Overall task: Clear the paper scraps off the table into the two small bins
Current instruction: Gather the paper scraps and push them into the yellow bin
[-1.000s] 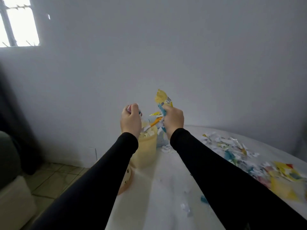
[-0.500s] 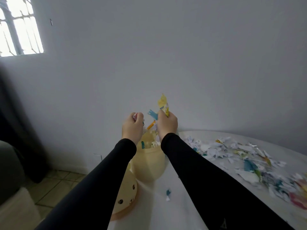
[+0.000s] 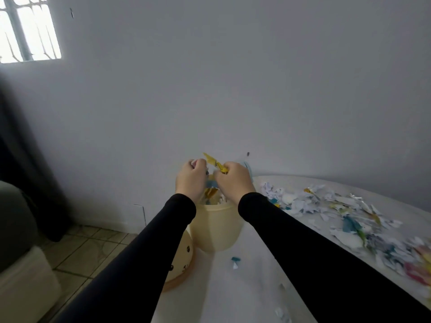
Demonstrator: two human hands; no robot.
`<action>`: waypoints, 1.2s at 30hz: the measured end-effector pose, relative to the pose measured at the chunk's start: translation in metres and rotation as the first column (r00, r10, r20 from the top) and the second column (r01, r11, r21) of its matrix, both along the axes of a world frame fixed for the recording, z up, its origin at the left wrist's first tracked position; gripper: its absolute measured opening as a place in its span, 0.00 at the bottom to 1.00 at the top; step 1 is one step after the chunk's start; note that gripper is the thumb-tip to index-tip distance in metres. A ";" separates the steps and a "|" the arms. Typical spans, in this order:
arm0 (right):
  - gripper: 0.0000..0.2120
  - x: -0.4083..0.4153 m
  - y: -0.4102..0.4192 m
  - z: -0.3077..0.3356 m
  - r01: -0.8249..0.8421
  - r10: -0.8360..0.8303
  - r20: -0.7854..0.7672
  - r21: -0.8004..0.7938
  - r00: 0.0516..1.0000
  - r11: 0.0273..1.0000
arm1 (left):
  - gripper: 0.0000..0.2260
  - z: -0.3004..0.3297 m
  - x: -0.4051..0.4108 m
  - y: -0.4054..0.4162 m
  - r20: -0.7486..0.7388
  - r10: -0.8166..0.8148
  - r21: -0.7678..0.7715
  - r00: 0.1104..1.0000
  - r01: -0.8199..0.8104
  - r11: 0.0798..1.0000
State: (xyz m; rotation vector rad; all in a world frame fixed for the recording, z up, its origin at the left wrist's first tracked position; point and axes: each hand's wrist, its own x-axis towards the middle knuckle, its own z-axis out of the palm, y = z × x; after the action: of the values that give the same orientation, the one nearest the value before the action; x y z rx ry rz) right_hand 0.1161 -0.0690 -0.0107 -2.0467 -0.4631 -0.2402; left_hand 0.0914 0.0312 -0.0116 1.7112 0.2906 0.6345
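A pale yellow bin [image 3: 215, 227] stands at the table's left edge with scraps inside it. Both hands are held right over its mouth. My left hand [image 3: 190, 179] grips a few small scraps, a pink bit showing at its top. My right hand [image 3: 234, 180] grips a bunch of yellow and blue scraps [image 3: 215, 165] that stick up between the two hands. A second, bluish bin [image 3: 247, 167] peeks out just behind my right hand, mostly hidden. A wide pile of paper scraps [image 3: 345, 215] covers the table's right side.
The white table [image 3: 233, 297] has a blue and white scrap [image 3: 235, 262] near the bin's foot. The bin's domed yellow lid [image 3: 180, 264] lies at the table's left edge. Tiled floor and a sofa are at left, the wall just behind.
Both hands have come closer together and lower over the yellow bin. The scraps in my right hand have tipped leftward toward my left hand.
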 end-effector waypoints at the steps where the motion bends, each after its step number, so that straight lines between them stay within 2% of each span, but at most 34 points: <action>1: 0.14 -0.002 0.000 -0.001 -0.010 0.010 0.007 -0.007 1.000 1.000 | 0.08 0.001 -0.001 -0.002 -0.008 0.002 0.033 1.000 -0.002 0.999; 4: 0.16 -0.008 0.000 -0.002 -0.052 0.055 0.045 -0.059 0.997 0.997 | 0.06 0.005 -0.007 -0.003 0.007 0.003 0.092 1.000 -0.003 0.996; 6: 0.16 -0.010 -0.001 -0.003 -0.096 0.101 0.037 -0.135 0.994 0.986 | 0.09 0.006 -0.010 -0.001 0.030 -0.021 0.119 0.999 0.017 0.993; 9: 0.13 -0.011 -0.004 -0.003 -0.169 0.174 -0.008 -0.306 0.985 0.937 | 0.16 0.001 -0.014 0.001 0.008 -0.082 0.231 0.997 0.078 0.970; 11: 0.08 -0.011 -0.005 -0.001 -0.219 0.226 -0.026 -0.379 0.974 0.899 | 0.15 -0.003 -0.014 0.003 -0.026 -0.093 0.274 0.995 0.097 0.957; 16: 0.06 -0.012 -0.014 0.005 -0.216 0.245 0.028 -0.381 0.969 0.899 | 0.08 -0.001 -0.012 0.003 -0.070 -0.109 0.233 0.992 0.123 0.965; 21: 0.16 -0.012 -0.019 -0.004 -0.183 0.239 0.063 -0.470 0.969 0.864 | 0.20 0.005 -0.017 0.001 -0.174 -0.187 0.185 0.967 0.219 0.958; 27: 0.16 -0.008 -0.015 -0.004 -0.039 0.218 0.157 -0.722 0.963 0.690 | 0.05 0.007 -0.016 0.007 -0.250 -0.214 0.232 0.944 0.273 0.934; 29: 0.13 -0.006 -0.019 -0.002 -0.071 0.218 0.137 -0.671 0.966 0.738 | 0.04 0.006 -0.017 0.010 -0.232 -0.235 0.201 0.944 0.283 0.938; 31: 0.13 -0.005 -0.024 -0.003 -0.119 0.210 0.127 -0.504 0.969 0.856 | 0.05 0.007 -0.018 0.013 -0.206 -0.241 0.193 0.948 0.281 0.940; 33: 0.20 -0.005 -0.030 -0.005 -0.128 0.200 0.164 -0.369 0.966 0.921 | 0.07 0.006 -0.019 0.016 -0.200 -0.236 0.218 0.951 0.278 0.935; 36: 0.26 -0.004 -0.038 -0.011 -0.084 0.159 0.268 -0.270 0.950 0.959 | 0.09 0.008 -0.018 0.016 -0.239 -0.238 0.259 0.941 0.298 0.919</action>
State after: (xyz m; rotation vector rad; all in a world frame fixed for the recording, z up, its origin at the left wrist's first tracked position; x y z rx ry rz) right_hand 0.1119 -0.1067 -0.0213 -2.2336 -0.8370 -0.4246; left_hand 0.0738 0.0469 -0.0039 2.0620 0.1011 0.3071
